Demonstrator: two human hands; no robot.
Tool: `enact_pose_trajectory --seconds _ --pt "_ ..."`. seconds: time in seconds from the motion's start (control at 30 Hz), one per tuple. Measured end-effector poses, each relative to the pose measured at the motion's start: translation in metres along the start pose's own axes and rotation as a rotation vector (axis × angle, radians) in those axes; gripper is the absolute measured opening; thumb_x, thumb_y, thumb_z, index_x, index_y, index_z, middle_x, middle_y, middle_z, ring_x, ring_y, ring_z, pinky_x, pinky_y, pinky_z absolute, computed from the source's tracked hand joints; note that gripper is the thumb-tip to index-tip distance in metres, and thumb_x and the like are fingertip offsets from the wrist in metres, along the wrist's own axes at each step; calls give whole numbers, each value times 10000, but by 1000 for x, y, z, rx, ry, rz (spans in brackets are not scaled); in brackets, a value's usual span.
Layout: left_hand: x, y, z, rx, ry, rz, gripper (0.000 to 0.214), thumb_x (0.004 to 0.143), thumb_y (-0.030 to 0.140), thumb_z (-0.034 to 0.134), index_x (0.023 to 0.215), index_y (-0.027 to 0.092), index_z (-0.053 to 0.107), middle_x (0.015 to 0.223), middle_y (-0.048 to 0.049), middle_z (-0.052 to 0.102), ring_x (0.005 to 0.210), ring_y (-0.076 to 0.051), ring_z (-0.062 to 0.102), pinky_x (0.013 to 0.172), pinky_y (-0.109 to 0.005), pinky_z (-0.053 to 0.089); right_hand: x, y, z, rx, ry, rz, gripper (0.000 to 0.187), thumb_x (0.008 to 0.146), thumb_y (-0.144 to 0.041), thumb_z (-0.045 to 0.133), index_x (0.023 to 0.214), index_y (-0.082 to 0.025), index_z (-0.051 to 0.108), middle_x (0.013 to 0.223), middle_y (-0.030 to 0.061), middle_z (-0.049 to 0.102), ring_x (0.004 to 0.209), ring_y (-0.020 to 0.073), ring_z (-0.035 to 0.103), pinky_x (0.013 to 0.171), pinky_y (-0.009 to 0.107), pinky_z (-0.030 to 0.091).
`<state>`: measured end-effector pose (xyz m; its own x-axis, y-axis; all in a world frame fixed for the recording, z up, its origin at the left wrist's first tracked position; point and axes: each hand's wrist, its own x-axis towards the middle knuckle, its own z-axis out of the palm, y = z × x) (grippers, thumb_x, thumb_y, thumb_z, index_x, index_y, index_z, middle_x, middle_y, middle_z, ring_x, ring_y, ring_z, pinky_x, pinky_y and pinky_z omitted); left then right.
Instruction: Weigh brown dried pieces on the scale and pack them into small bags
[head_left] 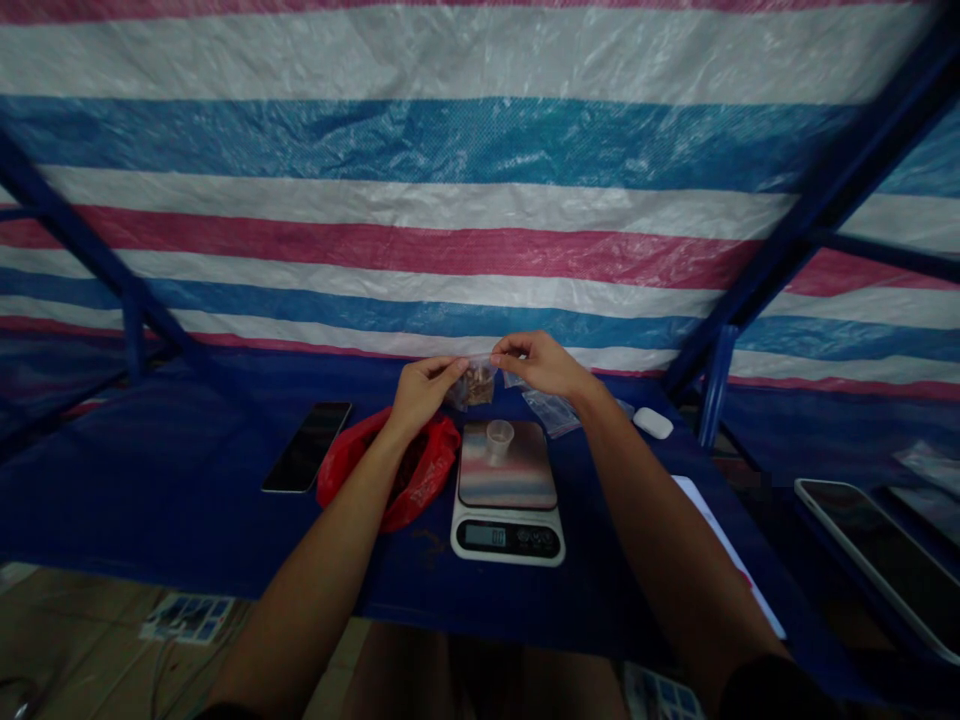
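Between my two hands hangs a small clear zip bag (pixel 480 385) with brown bits in its lower part. My left hand (pixel 426 392) pinches its top edge on the left, and my right hand (pixel 541 362) pinches the same edge on the right. Just below stands a white kitchen scale (pixel 466 545) with a reflective plate, its display reading what looks like 0.0. A small clear plastic cup (pixel 499 436) sits upright on the plate. Beneath my left forearm lies an open red plastic bag (pixel 435 480) with dark contents, mostly hidden.
Several flat clear zip bags (pixel 553 412) lie beyond the scale, near a white rounded case (pixel 653 423). A black tablet or phone (pixel 309 447) rests at left. White paper (pixel 712 520) and another phone (pixel 885 550) are at right. Blue metal bars (pixel 795 235) slant up both sides before a striped tarp (pixel 480 140).
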<state>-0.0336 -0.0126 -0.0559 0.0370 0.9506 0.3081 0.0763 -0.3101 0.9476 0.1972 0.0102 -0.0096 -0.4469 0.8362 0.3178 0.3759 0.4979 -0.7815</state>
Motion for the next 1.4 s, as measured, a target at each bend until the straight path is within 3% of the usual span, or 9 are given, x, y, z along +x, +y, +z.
enact_pose_trajectory --seconds 0.2,0.5,0.67,1.17,1.4 --pt "1 -1 -1 17 63 22 483 752 634 848 883 169 845 862 -47 811 814 -210 710 820 -316 554 0 -6 4 27 -44 -29 318 849 -466 723 876 -155 783 808 47 726 713 170 588 691 315 454" --pt "-3 2 -1 -13 -14 -3 495 738 651 859 845 170 815 809 -36 779 735 -177 665 729 -285 524 -5 -10 3 -2 -41 -59 289 869 -459 719 853 -173 760 809 42 725 708 168 583 686 316 444" --pt "-4 4 0 2 9 19 460 720 618 861 813 173 791 766 -22 750 705 -161 643 708 -276 510 -3 -10 9 21 -62 -67 290 868 -457 733 853 -170 766 829 53 742 743 173 601 709 314 457" --pt "-5 3 -3 67 -52 55 444 766 619 859 874 189 865 875 -59 829 811 -211 729 810 -318 560 0 -8 20 51 -42 -126 247 848 -417 729 841 -174 774 862 59 770 794 189 648 768 321 496" --pt "-6 7 2 34 -39 54 444 773 603 865 931 189 874 924 -74 842 834 -219 745 798 -316 573 -1 -14 14 12 -37 -156 262 866 -435 734 856 -180 788 889 65 785 823 200 668 773 326 500"
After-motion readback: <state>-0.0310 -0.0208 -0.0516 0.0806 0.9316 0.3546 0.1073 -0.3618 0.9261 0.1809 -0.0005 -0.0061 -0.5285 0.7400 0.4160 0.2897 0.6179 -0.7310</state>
